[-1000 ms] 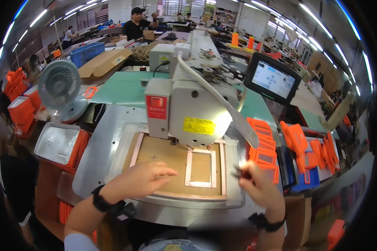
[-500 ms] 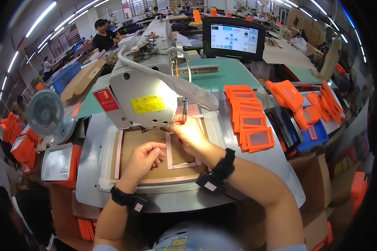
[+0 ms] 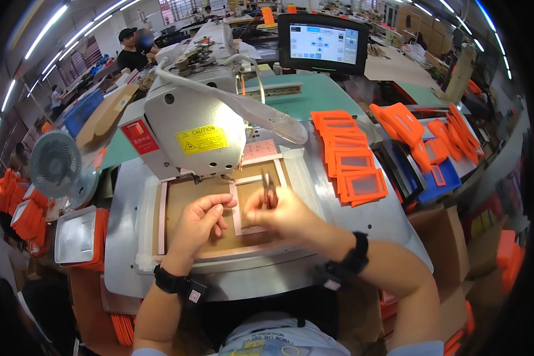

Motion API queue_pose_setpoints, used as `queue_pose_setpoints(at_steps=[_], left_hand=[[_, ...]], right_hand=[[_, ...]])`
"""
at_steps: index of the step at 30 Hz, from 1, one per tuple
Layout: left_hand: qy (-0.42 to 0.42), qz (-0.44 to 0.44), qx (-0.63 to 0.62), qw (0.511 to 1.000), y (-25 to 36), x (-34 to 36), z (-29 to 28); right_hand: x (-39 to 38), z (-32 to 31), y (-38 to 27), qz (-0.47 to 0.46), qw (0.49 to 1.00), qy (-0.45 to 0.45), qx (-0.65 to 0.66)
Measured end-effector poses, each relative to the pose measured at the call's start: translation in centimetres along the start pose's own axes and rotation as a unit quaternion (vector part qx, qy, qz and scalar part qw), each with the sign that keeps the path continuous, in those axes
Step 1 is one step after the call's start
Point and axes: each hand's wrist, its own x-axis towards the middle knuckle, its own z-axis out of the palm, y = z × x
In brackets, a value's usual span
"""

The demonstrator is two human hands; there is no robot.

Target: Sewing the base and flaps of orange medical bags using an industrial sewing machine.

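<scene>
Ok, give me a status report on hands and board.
Left hand loosely open, seemingly empty, over brown board. Right hand holding small blurred tool. Machine head overhanging board's far side.

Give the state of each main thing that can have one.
Left grip: half curled, nothing visibly held.
Right grip: closed.
Small hand tool: in right grip, blurred.
Industrial sewing machine: motion unclear.
Control screen: lit.
Desk fan: upright, spin unclear.
Ceiling tube: lit.
Orange frames: overlapping.

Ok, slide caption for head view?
Right hand with dark tool, left hand beside it, over brown panel at a sewing machine.
</scene>
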Motion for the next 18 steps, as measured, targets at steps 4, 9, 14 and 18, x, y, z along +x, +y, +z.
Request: queue_pose_setpoints(at_steps=[4, 9, 14, 18], left_hand=[[-0.068, -0.08, -0.15, 0.983, 2.1, 0.0, 1.6], [-0.014, -0.177, -0.292, 0.94, 1.6, 1.9, 2.3], [-0.007, -0.123, -0.201, 0.972, -0.1, 2.5, 1.0], [-0.006, -0.143, -0.125, 0.982, 0.7, 1.5, 0.9]], right_hand=[[-5.4, 1.2, 0.8, -0.026, 0.987, -0.084, -0.134], [-6.9, 0.5, 1.8, 0.029, 0.998, -0.017, -0.056], [-6.4, 1.1, 0.0, 0.051, 0.997, -0.022, -0.054], [-5.2, 0.6, -0.6, 0.016, 0.99, -0.073, -0.118]])
